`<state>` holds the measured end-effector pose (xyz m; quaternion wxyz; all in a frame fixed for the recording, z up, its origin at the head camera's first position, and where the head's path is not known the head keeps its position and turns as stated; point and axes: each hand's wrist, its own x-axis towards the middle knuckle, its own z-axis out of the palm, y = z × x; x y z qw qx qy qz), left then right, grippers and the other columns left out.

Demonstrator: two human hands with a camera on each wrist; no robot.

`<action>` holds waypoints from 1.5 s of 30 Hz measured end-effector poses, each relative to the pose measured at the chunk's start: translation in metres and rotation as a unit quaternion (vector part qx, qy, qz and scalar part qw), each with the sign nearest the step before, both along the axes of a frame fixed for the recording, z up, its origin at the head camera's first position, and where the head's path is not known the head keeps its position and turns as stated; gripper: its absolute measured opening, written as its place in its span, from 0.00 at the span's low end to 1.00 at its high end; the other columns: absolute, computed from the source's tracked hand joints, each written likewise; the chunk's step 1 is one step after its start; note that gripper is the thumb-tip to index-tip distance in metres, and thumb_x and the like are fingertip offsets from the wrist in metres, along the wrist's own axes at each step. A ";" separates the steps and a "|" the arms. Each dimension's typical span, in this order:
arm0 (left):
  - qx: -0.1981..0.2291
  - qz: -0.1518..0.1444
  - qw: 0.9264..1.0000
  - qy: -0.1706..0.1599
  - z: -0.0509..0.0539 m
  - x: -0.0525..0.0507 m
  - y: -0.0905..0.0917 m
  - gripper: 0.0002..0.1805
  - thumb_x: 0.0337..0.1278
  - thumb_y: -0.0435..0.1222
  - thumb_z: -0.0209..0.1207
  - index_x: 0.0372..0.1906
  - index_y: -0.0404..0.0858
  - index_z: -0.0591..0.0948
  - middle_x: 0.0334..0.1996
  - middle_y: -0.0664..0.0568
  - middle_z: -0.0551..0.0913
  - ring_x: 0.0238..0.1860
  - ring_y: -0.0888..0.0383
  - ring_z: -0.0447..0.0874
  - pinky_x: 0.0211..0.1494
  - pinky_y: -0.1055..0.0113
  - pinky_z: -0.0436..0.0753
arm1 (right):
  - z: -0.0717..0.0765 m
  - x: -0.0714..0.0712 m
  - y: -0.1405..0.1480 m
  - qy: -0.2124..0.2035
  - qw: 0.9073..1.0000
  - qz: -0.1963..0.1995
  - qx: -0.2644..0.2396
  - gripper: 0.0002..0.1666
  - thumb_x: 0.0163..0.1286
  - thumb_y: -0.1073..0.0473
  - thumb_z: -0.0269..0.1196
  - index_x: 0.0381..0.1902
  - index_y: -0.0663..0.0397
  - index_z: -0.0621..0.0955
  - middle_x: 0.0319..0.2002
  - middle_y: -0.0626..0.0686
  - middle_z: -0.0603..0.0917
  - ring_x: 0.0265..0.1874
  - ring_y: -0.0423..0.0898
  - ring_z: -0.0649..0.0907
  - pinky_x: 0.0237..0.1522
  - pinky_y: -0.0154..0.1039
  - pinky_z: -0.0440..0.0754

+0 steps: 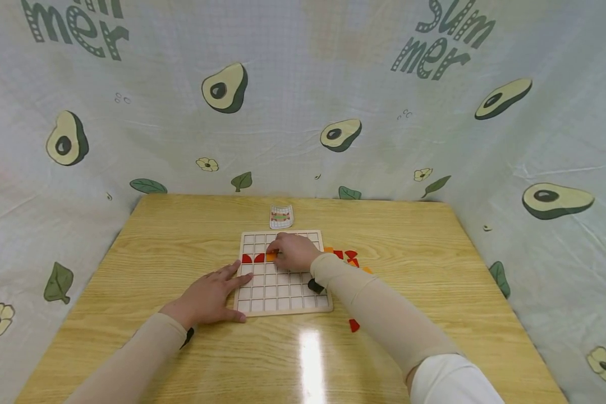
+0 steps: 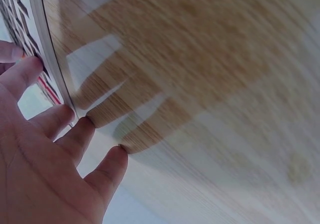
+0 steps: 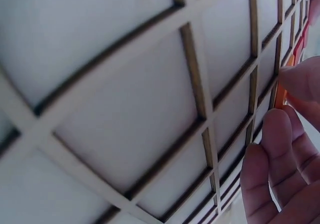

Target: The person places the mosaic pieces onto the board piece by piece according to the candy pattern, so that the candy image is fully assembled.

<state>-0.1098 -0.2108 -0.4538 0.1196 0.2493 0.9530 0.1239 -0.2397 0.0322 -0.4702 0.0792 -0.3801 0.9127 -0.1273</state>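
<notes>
right hand pinches an orange tile; left hand, fingers spread, touches the board. a bump there could skew the tile.

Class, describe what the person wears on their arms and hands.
The left hand and right hand are bare. Beige sleeves fit snugly, with a white sleeve higher on the right. A black item shows at each sleeve's end.

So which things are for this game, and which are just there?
For the game: board, red pieces on it, orange piece the right hand pinches, loose pieces beside the board, probably the picture card.
Just there: table, avocado cloth.
</notes>
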 end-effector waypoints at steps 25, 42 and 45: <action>-0.005 0.001 1.000 0.000 -0.004 -0.002 0.000 0.53 0.46 0.68 0.65 0.76 0.47 0.67 0.77 0.37 0.53 0.73 0.36 0.58 0.68 0.37 0.63 | 0.041 0.012 0.103 -0.003 1.000 -0.008 0.015 0.19 0.68 0.53 0.67 0.56 0.47 0.85 0.48 0.48 0.82 0.32 0.40 0.79 0.36 0.38 0.80; -0.002 0.000 1.000 0.009 -0.009 -0.001 -0.003 0.53 0.46 0.69 0.64 0.76 0.48 0.66 0.77 0.38 0.53 0.73 0.36 0.58 0.67 0.37 0.64 | 0.021 0.046 0.211 -0.003 0.996 -0.090 -0.004 0.18 0.63 0.58 0.70 0.52 0.49 0.86 0.44 0.47 0.82 0.25 0.38 0.73 0.31 0.36 0.76; 0.002 -0.003 1.000 0.012 -0.009 -0.001 -0.002 0.53 0.46 0.68 0.65 0.76 0.47 0.66 0.77 0.37 0.53 0.72 0.35 0.58 0.67 0.36 0.64 | 0.017 0.049 0.214 -0.019 0.995 -0.101 -0.009 0.19 0.63 0.57 0.70 0.53 0.49 0.85 0.45 0.46 0.81 0.25 0.38 0.73 0.30 0.36 0.75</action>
